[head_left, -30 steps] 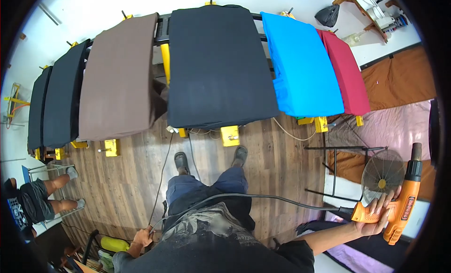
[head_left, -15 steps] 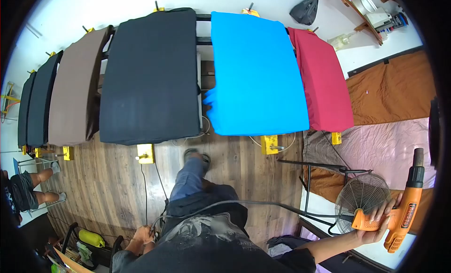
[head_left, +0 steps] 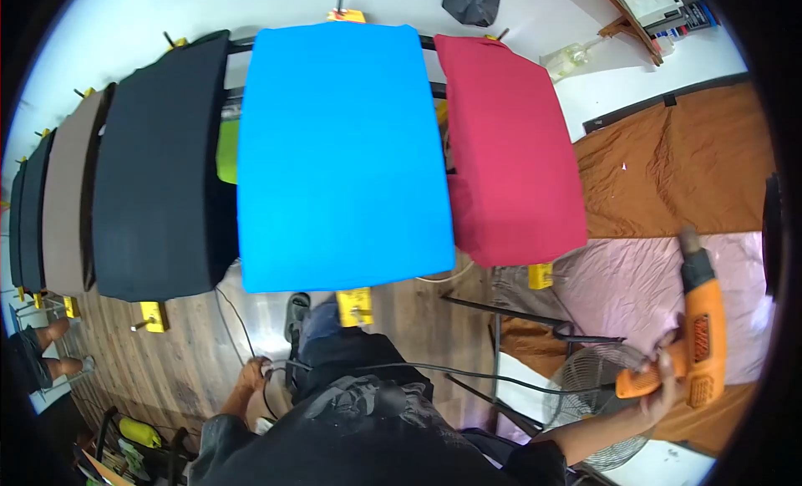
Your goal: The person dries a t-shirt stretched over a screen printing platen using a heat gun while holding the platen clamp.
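Note:
My right hand (head_left: 662,384) is wrapped round the handle of an orange heat gun (head_left: 703,340), whose metal nozzle points up and away. A black cable (head_left: 468,371) runs from the handle's end across my front. At lower left, my left hand (head_left: 253,375) is closed round part of this cable. Ahead of me stands a board covered in bright blue cloth (head_left: 344,160), with a red cloth-covered board (head_left: 518,160) to its right and a black one (head_left: 159,181) to its left. Neither hand touches the boards.
Brown (head_left: 71,202) and dark covered boards stand farther left. Yellow clamps (head_left: 355,307) show below the boards. A standing fan (head_left: 585,394) and black metal frame are at right, beside orange and pink cloths (head_left: 626,277). Another person's legs (head_left: 57,352) show at far left.
The view has shifted rightward along the boards, so the blue one is now in front. My right hand still holds the heat gun; my left hand still holds the cable.

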Motion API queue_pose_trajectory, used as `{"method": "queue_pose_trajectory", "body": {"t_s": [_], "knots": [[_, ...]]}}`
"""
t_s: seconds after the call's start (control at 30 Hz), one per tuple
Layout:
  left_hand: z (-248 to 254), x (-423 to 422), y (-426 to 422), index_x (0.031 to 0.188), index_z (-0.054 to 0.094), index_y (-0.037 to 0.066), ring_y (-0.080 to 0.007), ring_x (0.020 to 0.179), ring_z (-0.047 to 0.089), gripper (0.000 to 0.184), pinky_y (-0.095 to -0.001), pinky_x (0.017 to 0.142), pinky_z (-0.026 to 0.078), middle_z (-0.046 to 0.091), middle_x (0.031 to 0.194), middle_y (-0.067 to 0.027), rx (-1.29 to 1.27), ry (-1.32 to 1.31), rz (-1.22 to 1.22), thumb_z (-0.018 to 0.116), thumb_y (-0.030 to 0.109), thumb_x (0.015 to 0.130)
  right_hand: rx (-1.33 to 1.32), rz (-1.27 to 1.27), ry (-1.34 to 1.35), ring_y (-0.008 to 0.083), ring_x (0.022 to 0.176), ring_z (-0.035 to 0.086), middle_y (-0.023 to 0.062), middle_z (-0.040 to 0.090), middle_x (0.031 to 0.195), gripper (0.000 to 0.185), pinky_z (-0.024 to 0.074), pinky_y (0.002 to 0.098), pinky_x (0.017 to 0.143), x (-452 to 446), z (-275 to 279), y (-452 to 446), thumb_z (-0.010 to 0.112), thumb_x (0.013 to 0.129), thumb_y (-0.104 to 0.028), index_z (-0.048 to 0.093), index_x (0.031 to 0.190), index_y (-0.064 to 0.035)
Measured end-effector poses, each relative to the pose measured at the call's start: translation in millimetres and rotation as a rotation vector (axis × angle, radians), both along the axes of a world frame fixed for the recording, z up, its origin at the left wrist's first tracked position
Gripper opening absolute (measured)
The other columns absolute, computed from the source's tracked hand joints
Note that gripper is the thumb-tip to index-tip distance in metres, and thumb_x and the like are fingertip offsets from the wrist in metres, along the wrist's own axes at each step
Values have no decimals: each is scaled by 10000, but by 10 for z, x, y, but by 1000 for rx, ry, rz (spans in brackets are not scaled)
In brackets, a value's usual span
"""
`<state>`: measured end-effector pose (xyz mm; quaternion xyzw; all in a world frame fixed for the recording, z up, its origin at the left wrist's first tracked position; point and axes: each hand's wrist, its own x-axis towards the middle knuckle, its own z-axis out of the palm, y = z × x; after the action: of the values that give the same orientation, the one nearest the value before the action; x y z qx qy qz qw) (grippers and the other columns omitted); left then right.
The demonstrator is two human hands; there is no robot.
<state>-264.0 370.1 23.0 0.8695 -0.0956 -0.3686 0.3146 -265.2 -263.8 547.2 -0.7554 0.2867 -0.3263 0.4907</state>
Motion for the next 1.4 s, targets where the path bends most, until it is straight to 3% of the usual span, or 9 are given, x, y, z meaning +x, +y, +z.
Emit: {"method": "queue_pose_trajectory", "body": {"t_s": [0.27,0.3,0.6,0.83,0.93,1.07,1.13,1.3,1.4], "knots": [[791,492,-1752,885,658,79,-322,960,589,188,-463,990,344,652,901,-111,14,-217,-74,646,132,705,182,31,791,163,800,611,115,632,981,352,495,259,598,377,-647,-1155,578,788,9,533,1134,48],[928,515,-1892,876,656,80,-319,951,589,177,-465,991,342,649,891,-108,33,-246,-86,643,125,705,177,97,617,96,608,546,48,608,832,279,435,216,512,352,-859,-1280,618,811,7,568,1085,7],[1422,378,-3207,982,625,82,-320,1044,569,233,-485,1034,313,647,975,-120,104,-181,-27,630,120,752,300,294,772,107,627,559,31,581,774,216,460,242,542,283,-1341,-2089,676,834,-120,591,992,0],[989,91,-3644,1134,607,125,-359,1215,456,402,-508,1051,293,589,1201,-113,223,-146,32,681,192,744,115,520,598,135,620,555,53,593,793,226,438,256,536,143,-1625,-2208,676,840,-115,580,997,17],[626,50,-3646,1225,571,115,-377,1236,438,457,-456,1050,332,563,1260,-122,97,-306,308,659,145,777,64,558,612,274,781,597,124,618,874,232,462,355,692,59,-1758,-2276,663,806,-94,592,999,12],[1069,315,-3668,1262,509,34,-262,1198,495,411,-401,1004,401,539,1287,-85,-543,104,1588,525,249,912,10,603,552,343,861,609,158,624,904,231,470,401,757,-13,-1816,-2298,651,781,-81,592,986,10],[1182,500,-3517,1305,439,42,-254,1154,494,472,-417,989,413,498,1258,-93,-773,85,1940,455,341,940,28,596,489,346,870,604,162,621,917,232,468,403,757,8,-1748,-2279,653,774,-65,591,986,7],[1528,957,-3423,1332,366,40,-307,1138,486,600,-454,956,438,445,1255,-142,-830,329,2146,462,460,915,8,567,403,345,865,605,159,624,913,227,469,402,762,17,-1766,-2338,657,775,-57,595,982,13],[1309,1083,-3350,1282,435,47,-305,1076,543,571,-460,911,469,508,1203,-151,-858,357,2155,420,482,913,-143,568,392,196,880,610,103,621,980,299,470,311,786,28,-1764,-2408,655,828,-53,554,1092,41]]}}
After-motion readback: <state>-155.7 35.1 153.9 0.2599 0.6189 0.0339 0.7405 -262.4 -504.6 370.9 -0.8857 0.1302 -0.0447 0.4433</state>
